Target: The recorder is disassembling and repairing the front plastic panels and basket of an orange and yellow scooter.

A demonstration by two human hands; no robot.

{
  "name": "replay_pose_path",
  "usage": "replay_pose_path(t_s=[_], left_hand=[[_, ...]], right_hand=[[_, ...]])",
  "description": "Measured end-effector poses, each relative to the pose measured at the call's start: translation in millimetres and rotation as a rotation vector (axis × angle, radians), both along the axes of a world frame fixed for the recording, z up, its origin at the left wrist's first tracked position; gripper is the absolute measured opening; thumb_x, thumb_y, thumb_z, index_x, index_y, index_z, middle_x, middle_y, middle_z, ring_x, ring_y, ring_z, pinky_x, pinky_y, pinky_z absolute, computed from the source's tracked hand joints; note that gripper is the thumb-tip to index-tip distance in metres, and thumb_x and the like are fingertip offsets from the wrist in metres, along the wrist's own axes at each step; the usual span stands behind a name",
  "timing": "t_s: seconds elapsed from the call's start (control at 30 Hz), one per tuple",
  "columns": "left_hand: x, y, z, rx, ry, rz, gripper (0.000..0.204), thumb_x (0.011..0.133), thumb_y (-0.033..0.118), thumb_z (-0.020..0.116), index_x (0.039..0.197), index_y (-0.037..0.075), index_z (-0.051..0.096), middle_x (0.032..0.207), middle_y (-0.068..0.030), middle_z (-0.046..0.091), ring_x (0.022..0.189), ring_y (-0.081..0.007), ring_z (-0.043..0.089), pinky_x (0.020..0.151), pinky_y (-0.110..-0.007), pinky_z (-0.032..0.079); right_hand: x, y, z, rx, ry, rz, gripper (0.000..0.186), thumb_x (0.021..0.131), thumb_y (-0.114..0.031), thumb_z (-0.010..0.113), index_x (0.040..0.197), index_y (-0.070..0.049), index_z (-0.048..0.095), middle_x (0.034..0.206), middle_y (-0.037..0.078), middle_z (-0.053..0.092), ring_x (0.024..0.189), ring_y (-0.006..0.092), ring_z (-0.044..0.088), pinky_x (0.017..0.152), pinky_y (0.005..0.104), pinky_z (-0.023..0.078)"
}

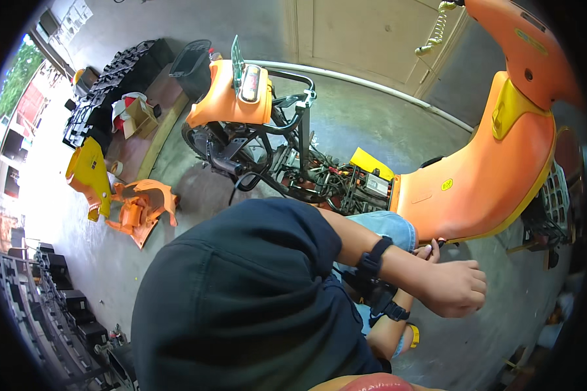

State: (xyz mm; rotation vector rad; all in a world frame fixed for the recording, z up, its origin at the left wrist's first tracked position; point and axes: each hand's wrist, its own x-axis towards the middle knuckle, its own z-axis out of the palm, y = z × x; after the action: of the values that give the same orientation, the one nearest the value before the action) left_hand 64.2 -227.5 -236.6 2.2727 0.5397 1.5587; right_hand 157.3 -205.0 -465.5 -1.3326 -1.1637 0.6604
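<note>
My left hand (455, 290) reaches across to the lower right, back up, fingers curled; what it holds, if anything, is hidden. Behind it my right hand (427, 252) pinches a small dark object (441, 242) at the lower edge of a large orange-and-yellow body panel (463, 189). Both forearms wear black straps. My dark sleeve fills the lower middle, above my light-blue jeans (391, 228). Beyond them stands a stripped scooter frame (303, 130) with an orange rear cover (222, 98), exposed wiring (319, 169) and a yellow piece (372, 163).
Loose yellow (88, 173) and orange (137, 208) panels lie at left near black cases (101, 91) and a cardboard box (141, 118). Dark stacked parts (59, 293) line the lower left. A grey grid crate (554, 195) stands at right. A pale door (365, 39) is behind.
</note>
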Motion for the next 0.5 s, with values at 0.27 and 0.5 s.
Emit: replay_pose_path(t_s=[0.27,0.5], left_hand=[[-133,-8,-47,-0.084,0.256,0.090,0.014,0.085,0.014,0.069,0.097,0.008,0.065,0.084,-0.0076,0.065,0.084,-0.0303,0.066,0.082,-0.041,0.051],[-308,-79,-127,-0.297,0.739,0.390,0.017,0.086,0.012,0.067,0.103,0.008,0.067,0.085,-0.0084,0.069,0.083,-0.0286,0.067,0.074,-0.043,0.052]], right_hand=[[0,14,25,0.031,-0.203,0.059,0.032,0.106,-0.017,0.055,0.134,-0.001,0.059,0.090,0.007,0.066,0.076,0.0122,0.062,0.070,0.0293,0.051],[2,13,10,-0.160,-0.099,0.128,0.030,0.108,-0.019,0.053,0.131,-0.001,0.061,0.078,0.002,0.061,0.062,0.0079,0.054,0.054,0.0245,0.045]])
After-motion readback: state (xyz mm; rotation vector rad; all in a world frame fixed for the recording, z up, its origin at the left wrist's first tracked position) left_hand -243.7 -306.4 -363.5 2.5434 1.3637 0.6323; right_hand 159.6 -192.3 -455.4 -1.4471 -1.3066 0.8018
